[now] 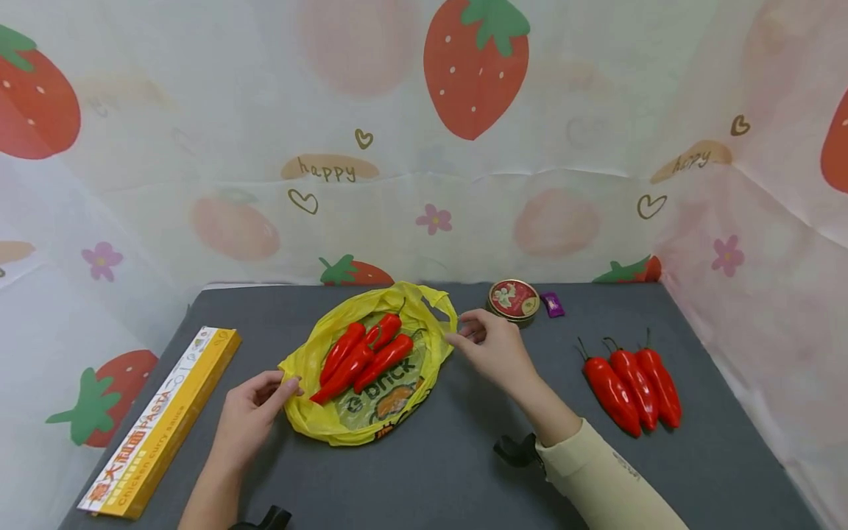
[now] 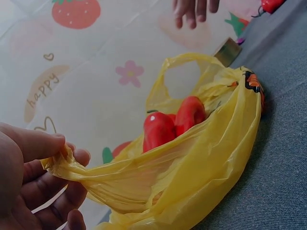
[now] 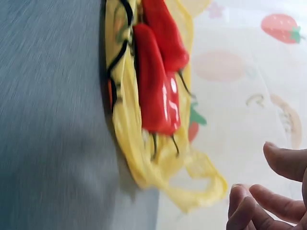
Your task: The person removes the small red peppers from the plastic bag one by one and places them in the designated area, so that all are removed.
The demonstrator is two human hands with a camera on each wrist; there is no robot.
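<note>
A yellow plastic bag lies spread on the table with its mouth up, several red chili peppers inside it. My left hand pinches the bag's left edge between thumb and fingers; in the left wrist view the gathered plastic is stretched from that grip. Beside the bag's right handle loop is my right hand, its thumb and fingers apart. The right wrist view shows a small gap between those fingers and the loop.
Three more red chili peppers lie side by side on the right. Behind my right hand sits a round red tin next to a small purple packet. A long yellow and white pasta box lies along the left.
</note>
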